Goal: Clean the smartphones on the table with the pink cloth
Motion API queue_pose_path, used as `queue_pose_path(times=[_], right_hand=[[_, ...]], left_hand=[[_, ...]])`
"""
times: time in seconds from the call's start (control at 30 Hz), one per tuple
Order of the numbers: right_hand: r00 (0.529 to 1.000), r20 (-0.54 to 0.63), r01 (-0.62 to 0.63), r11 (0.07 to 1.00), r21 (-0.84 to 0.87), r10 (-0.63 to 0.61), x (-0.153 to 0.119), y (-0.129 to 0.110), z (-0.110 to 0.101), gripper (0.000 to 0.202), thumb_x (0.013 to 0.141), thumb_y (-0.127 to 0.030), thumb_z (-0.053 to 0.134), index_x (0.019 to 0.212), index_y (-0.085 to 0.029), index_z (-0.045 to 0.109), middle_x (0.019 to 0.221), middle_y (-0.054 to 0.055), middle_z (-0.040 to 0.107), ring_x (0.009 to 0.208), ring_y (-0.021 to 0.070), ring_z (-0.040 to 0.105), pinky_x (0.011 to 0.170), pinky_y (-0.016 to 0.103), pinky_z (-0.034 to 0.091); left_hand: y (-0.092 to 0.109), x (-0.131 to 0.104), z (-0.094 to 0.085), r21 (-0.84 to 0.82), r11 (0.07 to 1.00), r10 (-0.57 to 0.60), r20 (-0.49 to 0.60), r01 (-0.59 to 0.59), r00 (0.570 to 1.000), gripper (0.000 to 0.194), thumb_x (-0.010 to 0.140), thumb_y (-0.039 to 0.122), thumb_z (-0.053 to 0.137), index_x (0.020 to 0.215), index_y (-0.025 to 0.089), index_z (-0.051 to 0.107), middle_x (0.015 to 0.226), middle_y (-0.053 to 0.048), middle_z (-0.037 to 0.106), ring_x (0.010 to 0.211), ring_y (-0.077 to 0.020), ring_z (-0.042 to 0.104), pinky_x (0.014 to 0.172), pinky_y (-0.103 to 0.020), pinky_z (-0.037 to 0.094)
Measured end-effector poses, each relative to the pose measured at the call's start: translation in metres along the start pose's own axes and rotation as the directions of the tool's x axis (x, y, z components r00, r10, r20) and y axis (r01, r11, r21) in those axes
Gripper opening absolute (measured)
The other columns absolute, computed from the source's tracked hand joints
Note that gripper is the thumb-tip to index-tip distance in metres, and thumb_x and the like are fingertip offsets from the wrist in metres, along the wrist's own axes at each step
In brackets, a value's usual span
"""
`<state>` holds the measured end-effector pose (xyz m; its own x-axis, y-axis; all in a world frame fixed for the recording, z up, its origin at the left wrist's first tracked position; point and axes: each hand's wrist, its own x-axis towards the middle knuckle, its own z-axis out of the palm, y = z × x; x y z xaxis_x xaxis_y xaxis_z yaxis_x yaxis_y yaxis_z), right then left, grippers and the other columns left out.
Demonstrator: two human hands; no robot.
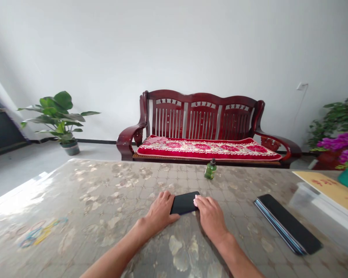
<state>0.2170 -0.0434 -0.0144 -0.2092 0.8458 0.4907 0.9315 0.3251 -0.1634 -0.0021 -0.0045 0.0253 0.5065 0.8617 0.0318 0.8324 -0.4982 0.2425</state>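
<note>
A black smartphone (185, 203) lies on the patterned table, its dark face up and slightly turned. My left hand (162, 208) grips its left end, thumb along the near edge and fingers at the far edge. At the right end, my right hand (211, 216) has closed fingers around a small pale pink wad (195, 200), like tissue or cloth, touching the phone's surface. Most of the wad is hidden under the fingers. Beyond the phone, a small green bottle (210, 170) with a dark top stands upright.
To the right lies a stack of flat black-topped slabs (288, 224), beside a clear plastic box (313, 204) with a yellowish sheet (330, 189) over it. Loose coloured rubber bands (39, 233) lie at left. Behind the table (104, 193) stands a wooden bench (203, 116).
</note>
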Motion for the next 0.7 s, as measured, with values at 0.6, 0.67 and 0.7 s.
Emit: queue_pose_path(times=[0.6, 0.67, 0.7], right_hand=[[0.997, 0.082, 0.004, 0.997, -0.076, 0.003, 0.03, 0.003, 0.003, 0.031, 0.093, -0.009, 0.045, 0.104, -0.021, 0.072, 0.11, 0.007, 0.071, 0.098, 0.0223, 0.061, 0.089, 0.036, 0.046], [0.995, 0.098, -0.005, 0.996, -0.085, 0.014, 0.038, -0.008, 0.008, 0.03, 0.092, -0.01, 0.046, 0.101, -0.02, 0.072, 0.11, 0.007, 0.072, 0.097, 0.0229, 0.061, 0.088, 0.035, 0.045], [0.994, 0.105, 0.003, 0.997, -0.078, 0.005, 0.04, -0.018, 0.012, 0.029, 0.092, -0.01, 0.047, 0.101, -0.02, 0.072, 0.11, 0.007, 0.071, 0.097, 0.0229, 0.061, 0.088, 0.035, 0.045]], left_hand=[[-0.01, -0.007, 0.004, -0.091, 0.992, -0.089, -0.023, 0.087, 0.996, 0.049, 0.075, 0.042, 0.075, 0.117, 0.022, 0.058, 0.118, -0.008, 0.056, 0.112, -0.0278, 0.051, 0.094, -0.037, 0.044], [-0.011, -0.007, 0.006, -0.085, 0.993, -0.088, -0.033, 0.085, 0.996, 0.047, 0.075, 0.041, 0.075, 0.115, 0.022, 0.059, 0.117, -0.008, 0.056, 0.11, -0.028, 0.052, 0.093, -0.037, 0.044], [-0.011, -0.007, 0.007, -0.084, 0.993, -0.087, -0.037, 0.084, 0.996, 0.047, 0.074, 0.04, 0.075, 0.114, 0.022, 0.059, 0.116, -0.008, 0.056, 0.11, -0.028, 0.052, 0.092, -0.037, 0.044]])
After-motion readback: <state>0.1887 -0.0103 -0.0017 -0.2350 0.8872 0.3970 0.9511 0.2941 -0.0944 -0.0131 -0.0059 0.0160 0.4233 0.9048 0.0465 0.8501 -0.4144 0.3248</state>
